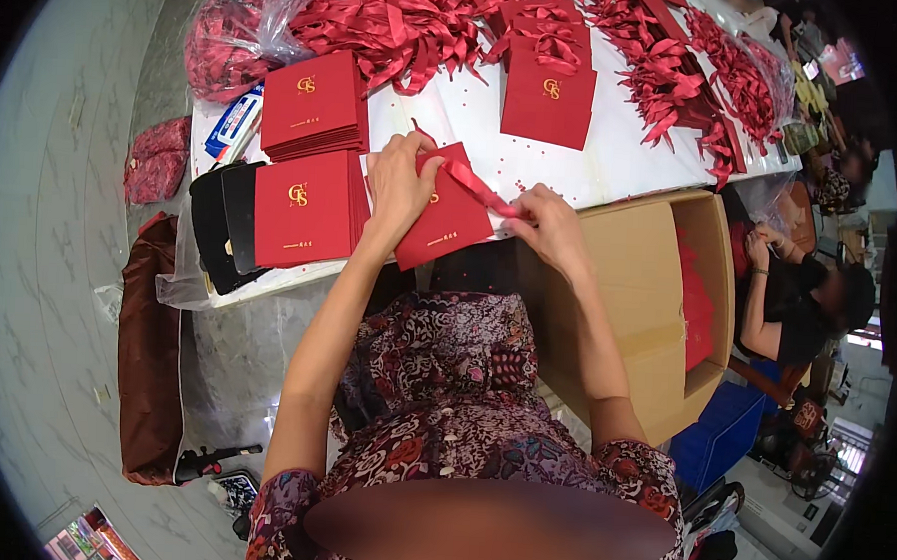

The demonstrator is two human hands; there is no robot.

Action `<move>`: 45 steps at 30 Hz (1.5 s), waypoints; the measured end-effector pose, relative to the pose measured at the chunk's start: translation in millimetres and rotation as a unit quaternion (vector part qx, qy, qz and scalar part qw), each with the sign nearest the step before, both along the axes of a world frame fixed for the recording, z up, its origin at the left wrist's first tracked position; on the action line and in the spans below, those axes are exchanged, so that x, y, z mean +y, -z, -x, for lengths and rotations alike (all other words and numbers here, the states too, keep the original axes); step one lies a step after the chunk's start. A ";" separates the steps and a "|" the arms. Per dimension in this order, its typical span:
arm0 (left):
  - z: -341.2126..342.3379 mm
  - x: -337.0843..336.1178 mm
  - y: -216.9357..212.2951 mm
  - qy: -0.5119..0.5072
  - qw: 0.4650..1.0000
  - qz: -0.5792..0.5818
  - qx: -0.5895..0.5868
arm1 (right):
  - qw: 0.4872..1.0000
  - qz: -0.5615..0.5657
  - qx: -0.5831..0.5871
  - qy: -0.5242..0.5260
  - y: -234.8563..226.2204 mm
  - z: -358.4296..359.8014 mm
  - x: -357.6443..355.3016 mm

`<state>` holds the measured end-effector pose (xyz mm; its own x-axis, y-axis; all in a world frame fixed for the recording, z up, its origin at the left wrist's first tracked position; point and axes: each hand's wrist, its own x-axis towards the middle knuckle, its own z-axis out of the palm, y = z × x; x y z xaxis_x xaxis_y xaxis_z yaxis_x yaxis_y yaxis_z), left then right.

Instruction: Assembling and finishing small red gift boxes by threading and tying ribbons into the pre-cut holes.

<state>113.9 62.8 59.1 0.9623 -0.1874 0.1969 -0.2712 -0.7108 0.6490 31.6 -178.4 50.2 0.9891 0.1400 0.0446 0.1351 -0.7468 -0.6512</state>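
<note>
A flat red card (pixel 446 225) with a gold emblem lies tilted at the table's near edge. My left hand (pixel 403 183) is closed on its upper left part, thumb on top. Across the card runs a shiny red ribbon (pixel 478 188), and my right hand (pixel 553 233) pinches its far end at the right. Just left of the card sits a stack of similar red cards (pixel 304 212), with a taller stack (pixel 311 104) behind it. Part of the held card is hidden under my left hand.
Heaps of red ribbons (pixel 400 23) cover the back of the white table (pixel 426 109). More red cards (pixel 546 104) lie at the back. An open cardboard box (pixel 619 277) with red items stands at right, near another person (pixel 778 304). A blue-and-white packet (pixel 237 121) lies left.
</note>
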 end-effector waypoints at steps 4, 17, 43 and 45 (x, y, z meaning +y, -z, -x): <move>12.9 -7.4 -1.9 -0.010 0.989 -0.029 -0.142 | 0.999 -0.037 0.024 0.031 -11.9 -7.1 9.8; 98.2 -20.8 17.3 0.106 0.900 0.312 0.287 | 0.920 -0.368 0.079 0.105 -9.9 -32.2 37.9; 110.8 -14.0 20.7 0.099 0.986 -0.116 -0.067 | 0.987 -0.145 -0.073 -0.001 -23.4 -24.2 69.3; 111.4 -17.8 17.9 0.109 0.990 -0.073 -0.058 | 0.988 -0.141 -0.056 0.007 -17.7 -28.0 71.1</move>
